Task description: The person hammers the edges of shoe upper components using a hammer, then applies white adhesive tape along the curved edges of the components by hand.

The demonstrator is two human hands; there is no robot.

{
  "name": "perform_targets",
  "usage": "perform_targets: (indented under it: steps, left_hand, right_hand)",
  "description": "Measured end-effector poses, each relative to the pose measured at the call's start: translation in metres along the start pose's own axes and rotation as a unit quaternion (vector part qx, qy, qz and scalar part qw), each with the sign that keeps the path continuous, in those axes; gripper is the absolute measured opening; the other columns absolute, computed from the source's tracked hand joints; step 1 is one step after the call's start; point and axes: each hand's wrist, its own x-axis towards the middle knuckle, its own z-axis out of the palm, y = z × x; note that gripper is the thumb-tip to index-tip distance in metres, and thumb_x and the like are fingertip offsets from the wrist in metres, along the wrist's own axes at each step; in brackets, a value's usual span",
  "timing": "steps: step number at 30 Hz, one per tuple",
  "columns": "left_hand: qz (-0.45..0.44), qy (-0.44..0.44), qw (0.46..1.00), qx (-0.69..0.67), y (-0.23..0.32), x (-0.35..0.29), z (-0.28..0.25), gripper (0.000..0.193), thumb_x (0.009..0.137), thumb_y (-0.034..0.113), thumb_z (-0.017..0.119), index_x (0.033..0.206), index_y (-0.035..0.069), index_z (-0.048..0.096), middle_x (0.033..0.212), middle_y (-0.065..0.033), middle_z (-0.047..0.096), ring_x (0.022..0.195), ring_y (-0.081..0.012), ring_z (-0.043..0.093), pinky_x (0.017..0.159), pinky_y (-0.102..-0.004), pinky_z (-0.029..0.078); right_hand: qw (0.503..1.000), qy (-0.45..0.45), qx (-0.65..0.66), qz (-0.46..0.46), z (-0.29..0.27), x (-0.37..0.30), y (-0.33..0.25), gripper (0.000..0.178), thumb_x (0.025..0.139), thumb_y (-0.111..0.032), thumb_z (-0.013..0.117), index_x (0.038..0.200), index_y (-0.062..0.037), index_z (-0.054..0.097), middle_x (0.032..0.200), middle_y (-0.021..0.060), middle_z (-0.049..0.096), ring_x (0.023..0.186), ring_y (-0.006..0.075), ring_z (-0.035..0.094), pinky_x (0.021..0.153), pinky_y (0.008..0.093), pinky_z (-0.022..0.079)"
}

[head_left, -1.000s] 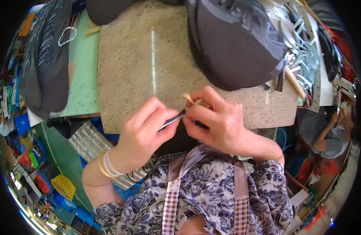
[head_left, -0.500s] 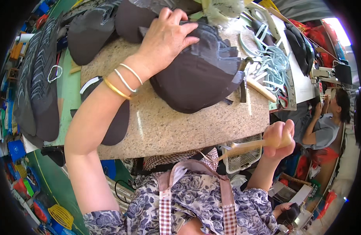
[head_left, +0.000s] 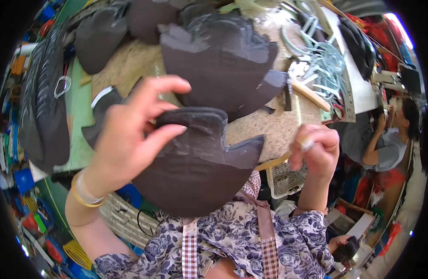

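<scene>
My left hand (head_left: 130, 135) grips a flat dark brown cut piece of shoe-upper material (head_left: 195, 162) by its upper left edge and holds it up in front of my chest. My right hand (head_left: 315, 151) is closed around a thin wooden-handled tool (head_left: 274, 162), held near the front right edge of the speckled worktable (head_left: 265, 125). A stack of similar dark cut pieces (head_left: 223, 65) lies on the table behind the held piece.
More dark pieces (head_left: 46, 107) pile up along the left on a green mat (head_left: 81, 116). Pale metal templates (head_left: 323, 60) lie at the right rear. A white wire basket (head_left: 286, 179) sits under the table edge. Another person (head_left: 386, 139) sits at right.
My left hand has lifted one dark piece off the stack and brought it toward me. My right hand rose with the wooden tool.
</scene>
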Motion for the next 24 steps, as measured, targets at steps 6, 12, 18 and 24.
perform_targets:
  steps: [6, 12, 18, 24]
  left_hand:
    - [-0.109, -0.017, 0.993, -0.044, -0.061, -0.042, 0.023, 0.049, 0.083, 0.000, 0.064, 0.127, 0.006, 0.042, 0.091, -0.0179, 0.068, 0.083, -0.0317, 0.068, 0.072, -0.0331, 0.051]
    - [0.014, -0.010, 1.000, 0.016, -0.067, -0.048, 0.024, 0.058, 0.083, -0.001, 0.065, 0.133, 0.008, 0.039, 0.102, -0.0162, 0.069, 0.095, -0.0295, 0.068, 0.076, -0.0330, 0.053]
    - [-0.020, -0.048, 0.999, -0.002, -0.059, -0.047, 0.014, 0.056, 0.087, -0.001, 0.058, 0.139, 0.008, 0.038, 0.104, -0.0165, 0.068, 0.094, -0.0316, 0.068, 0.076, -0.0312, 0.051]
    - [0.022, -0.046, 0.992, 0.112, -0.072, -0.054, 0.005, 0.044, 0.088, -0.002, 0.054, 0.132, 0.005, 0.048, 0.100, -0.0167, 0.067, 0.079, -0.0292, 0.063, 0.073, -0.0320, 0.049]
  right_hand:
    - [0.911, -0.189, -0.324, 0.171, 0.079, 0.052, 0.029, 0.013, 0.086, 0.001, 0.061, 0.097, 0.0042, 0.067, 0.074, 0.0094, 0.065, 0.056, 0.0132, 0.062, 0.047, 0.0256, 0.049]
    - [0.881, -0.277, -0.381, 0.038, 0.096, 0.069, 0.060, 0.014, 0.083, -0.002, 0.064, 0.096, 0.0017, 0.067, 0.076, 0.0123, 0.065, 0.064, 0.0223, 0.065, 0.057, 0.0325, 0.050]
    - [0.870, -0.257, -0.420, 0.026, 0.102, 0.068, 0.059, 0.010, 0.081, -0.010, 0.065, 0.085, -0.0005, 0.065, 0.075, 0.0137, 0.065, 0.069, 0.0319, 0.064, 0.061, 0.0402, 0.051]
    - [0.871, -0.243, -0.412, 0.112, 0.072, 0.046, 0.044, 0.019, 0.082, -0.005, 0.067, 0.099, 0.0019, 0.065, 0.077, 0.0127, 0.062, 0.065, 0.0250, 0.065, 0.060, 0.0344, 0.050]
